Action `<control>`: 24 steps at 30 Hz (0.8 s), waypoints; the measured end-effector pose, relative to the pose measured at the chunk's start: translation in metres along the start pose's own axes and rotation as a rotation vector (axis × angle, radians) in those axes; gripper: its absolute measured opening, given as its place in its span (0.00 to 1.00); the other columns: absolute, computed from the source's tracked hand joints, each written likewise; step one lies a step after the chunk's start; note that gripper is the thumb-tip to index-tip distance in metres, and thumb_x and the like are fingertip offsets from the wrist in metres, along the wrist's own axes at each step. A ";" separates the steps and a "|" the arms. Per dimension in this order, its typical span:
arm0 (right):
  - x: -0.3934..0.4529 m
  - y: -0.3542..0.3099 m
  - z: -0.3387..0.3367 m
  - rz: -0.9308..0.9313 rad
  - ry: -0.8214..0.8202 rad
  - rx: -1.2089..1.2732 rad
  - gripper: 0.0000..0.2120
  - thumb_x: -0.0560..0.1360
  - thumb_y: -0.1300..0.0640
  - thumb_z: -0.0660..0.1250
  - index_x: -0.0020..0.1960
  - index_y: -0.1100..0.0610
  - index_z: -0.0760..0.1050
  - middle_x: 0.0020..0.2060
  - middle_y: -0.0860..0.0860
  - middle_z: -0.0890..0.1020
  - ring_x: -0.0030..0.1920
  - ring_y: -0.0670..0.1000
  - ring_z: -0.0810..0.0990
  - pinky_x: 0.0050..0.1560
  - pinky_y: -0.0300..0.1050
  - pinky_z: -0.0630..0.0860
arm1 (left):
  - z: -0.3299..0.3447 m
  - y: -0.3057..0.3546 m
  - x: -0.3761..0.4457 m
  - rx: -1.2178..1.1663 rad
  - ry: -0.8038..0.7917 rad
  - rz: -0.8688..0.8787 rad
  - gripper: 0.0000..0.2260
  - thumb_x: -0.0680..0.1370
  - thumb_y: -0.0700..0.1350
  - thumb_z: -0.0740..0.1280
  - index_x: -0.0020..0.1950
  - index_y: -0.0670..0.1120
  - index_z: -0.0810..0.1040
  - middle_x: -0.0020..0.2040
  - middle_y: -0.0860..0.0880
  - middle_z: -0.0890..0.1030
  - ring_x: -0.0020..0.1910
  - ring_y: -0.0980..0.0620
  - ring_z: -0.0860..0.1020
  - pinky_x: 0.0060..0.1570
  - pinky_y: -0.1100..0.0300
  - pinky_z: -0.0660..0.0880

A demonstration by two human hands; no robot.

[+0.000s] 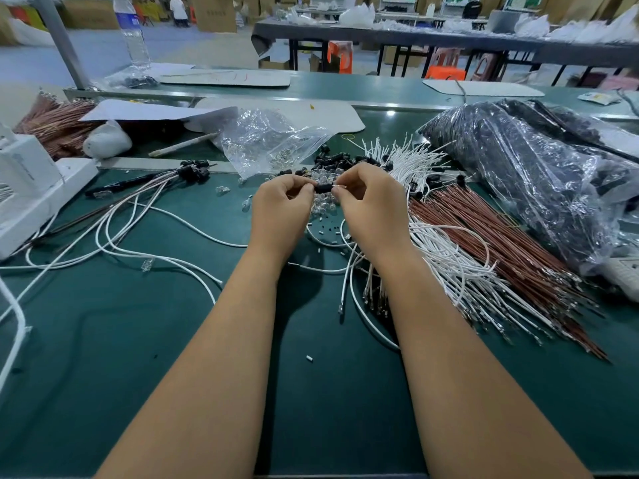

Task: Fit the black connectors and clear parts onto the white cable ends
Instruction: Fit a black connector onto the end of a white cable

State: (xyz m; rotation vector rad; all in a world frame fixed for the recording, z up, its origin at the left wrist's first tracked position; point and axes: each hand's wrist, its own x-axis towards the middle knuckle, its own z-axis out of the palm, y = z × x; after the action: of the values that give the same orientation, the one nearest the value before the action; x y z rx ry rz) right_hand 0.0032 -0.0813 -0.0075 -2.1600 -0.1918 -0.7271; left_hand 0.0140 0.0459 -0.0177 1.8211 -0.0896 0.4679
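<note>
Both hands meet above the green bench. My left hand pinches a small black connector by its left end. My right hand pinches a metal-tipped white cable end at the connector's right end. Beneath them lies a heap of clear parts, and behind that a pile of loose black connectors. A bundle of white cables spreads to the right of my right wrist. Finished cables with black connectors lie to the left.
A clear bag of clear parts sits behind the hands. Red-brown wires and a large bag of black parts fill the right side. A white device stands at the left edge. A water bottle stands at the back.
</note>
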 end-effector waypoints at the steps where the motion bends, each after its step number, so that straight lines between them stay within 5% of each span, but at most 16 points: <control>1: 0.000 0.001 0.000 -0.003 0.009 -0.006 0.02 0.73 0.61 0.71 0.45 0.57 0.80 0.39 0.50 0.82 0.40 0.50 0.80 0.45 0.48 0.78 | 0.000 0.000 0.000 -0.003 -0.007 -0.004 0.06 0.77 0.39 0.66 0.44 0.47 0.81 0.34 0.50 0.79 0.33 0.54 0.74 0.39 0.60 0.72; 9: 0.004 0.003 -0.008 0.110 0.026 0.131 0.06 0.77 0.62 0.67 0.52 0.57 0.82 0.41 0.48 0.82 0.43 0.47 0.81 0.48 0.41 0.79 | -0.001 0.001 -0.002 -0.084 -0.080 0.024 0.02 0.75 0.41 0.71 0.43 0.47 0.82 0.33 0.54 0.79 0.30 0.65 0.74 0.35 0.71 0.71; 13: 0.004 0.002 -0.010 0.151 0.060 0.203 0.03 0.75 0.61 0.70 0.47 0.55 0.81 0.36 0.44 0.81 0.38 0.42 0.80 0.42 0.33 0.76 | -0.002 0.000 0.000 -0.120 -0.055 0.029 0.02 0.74 0.40 0.72 0.43 0.45 0.82 0.33 0.54 0.79 0.29 0.66 0.74 0.34 0.73 0.70; 18: 0.006 0.003 -0.009 0.228 0.022 0.314 0.05 0.77 0.63 0.68 0.45 0.55 0.79 0.36 0.50 0.83 0.38 0.49 0.82 0.42 0.39 0.79 | -0.002 -0.003 0.001 -0.116 -0.056 0.038 0.01 0.74 0.39 0.72 0.44 0.45 0.82 0.33 0.53 0.79 0.30 0.64 0.73 0.34 0.72 0.70; 24: 0.005 0.002 -0.005 0.345 -0.010 0.579 0.08 0.79 0.64 0.63 0.43 0.57 0.77 0.34 0.51 0.81 0.31 0.44 0.80 0.35 0.34 0.76 | -0.001 -0.002 0.000 -0.131 -0.070 0.096 0.04 0.75 0.38 0.71 0.44 0.46 0.80 0.33 0.50 0.75 0.30 0.58 0.68 0.34 0.65 0.68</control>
State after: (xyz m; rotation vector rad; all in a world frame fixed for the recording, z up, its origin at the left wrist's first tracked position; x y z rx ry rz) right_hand 0.0061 -0.0873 -0.0034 -1.5869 -0.0241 -0.3966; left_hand 0.0144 0.0471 -0.0191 1.7101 -0.2510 0.4545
